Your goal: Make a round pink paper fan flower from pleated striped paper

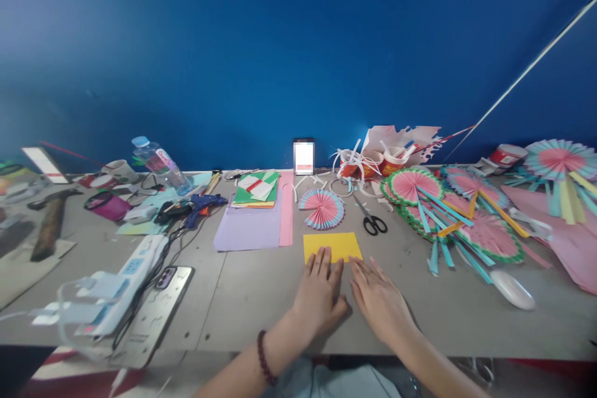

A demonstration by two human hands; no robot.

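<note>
A yellow sheet of paper [332, 241] lies flat on the grey table in front of me. My left hand [321, 289] rests its outstretched fingertips on the paper's near edge. The fingers of my right hand [375, 295] also lie extended, touching the near right corner. Neither hand grips anything. Just beyond the paper is a pleated pink and blue paper fan [321, 208], folded out to most of a circle. Black-handled scissors [374, 224] lie to the right of the fan.
Purple paper [247, 230] and coloured scraps lie left of centre. Further left are a glue gun [200, 208], a power strip [130, 280], a phone [158, 311], a bottle [161, 161] and a hammer [50, 224]. Watermelon-patterned fans [415, 186] and a white mouse [513, 290] lie right.
</note>
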